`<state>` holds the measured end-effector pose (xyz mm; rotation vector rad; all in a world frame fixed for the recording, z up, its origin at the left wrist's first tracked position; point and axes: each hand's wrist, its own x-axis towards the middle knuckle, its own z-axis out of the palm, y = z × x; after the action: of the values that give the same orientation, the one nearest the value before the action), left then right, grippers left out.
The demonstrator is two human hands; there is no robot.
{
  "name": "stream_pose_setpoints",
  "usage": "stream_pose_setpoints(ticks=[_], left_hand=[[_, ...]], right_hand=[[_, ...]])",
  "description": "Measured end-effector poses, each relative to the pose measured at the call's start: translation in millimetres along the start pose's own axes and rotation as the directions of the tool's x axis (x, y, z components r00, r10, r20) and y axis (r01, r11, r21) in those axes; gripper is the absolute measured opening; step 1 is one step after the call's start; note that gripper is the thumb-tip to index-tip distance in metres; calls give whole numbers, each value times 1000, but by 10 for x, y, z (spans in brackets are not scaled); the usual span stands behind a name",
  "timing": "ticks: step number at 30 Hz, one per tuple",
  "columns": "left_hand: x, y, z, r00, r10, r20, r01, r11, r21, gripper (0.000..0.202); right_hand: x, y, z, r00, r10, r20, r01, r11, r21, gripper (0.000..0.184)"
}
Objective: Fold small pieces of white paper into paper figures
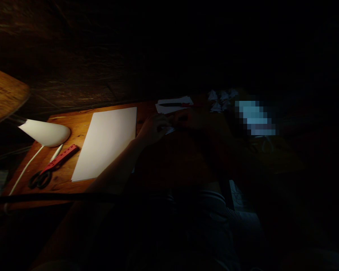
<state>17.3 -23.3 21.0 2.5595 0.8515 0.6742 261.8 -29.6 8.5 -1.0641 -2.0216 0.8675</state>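
Observation:
In the dim middle of the table, my left hand [154, 126] is closed with curled fingers on a small piece of white paper [170, 130]. My right hand [188, 118] meets it from the other side, its fingers bent in at the same paper; deep shadow hides most of that hand. Just beyond the hands lies a small stack of paper [165, 109] with a dark, long tool with a red part [173, 104] across it. A large stack of white sheets [107, 141] lies left of my left forearm. Several small folded paper pieces [222, 101] stand at the back right.
At the left are a lamp with a white base [49, 133], its cord [25, 171], a white pen [56, 152] and black-handled scissors [41, 178] with a red cover. A glowing, pixelated rectangle [255, 117] is at the right. A dark cable [45, 197] crosses in front.

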Motion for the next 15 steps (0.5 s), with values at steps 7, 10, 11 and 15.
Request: stream_pose_setpoints(ticks=[7, 10, 11, 15], left_hand=[[-8, 2, 2, 1000, -8, -11, 8, 1000, -3, 12], [-11, 13, -7, 1000, -21, -15, 21, 1000, -15, 12], [-12, 17, -8, 1000, -22, -17, 21, 1000, -20, 12], [-11, 33, -10, 1000, 11, -28, -12, 1000, -19, 10]], right_hand=[[-12, -71, -33, 999, -16, 48, 16, 1000, 6, 10], [-24, -118, -37, 1000, 2, 30, -3, 1000, 27, 17], [-28, -129, -36, 1000, 10, 20, -11, 999, 35, 20], [-31, -135, -30, 999, 26, 20, -27, 999, 46, 23]])
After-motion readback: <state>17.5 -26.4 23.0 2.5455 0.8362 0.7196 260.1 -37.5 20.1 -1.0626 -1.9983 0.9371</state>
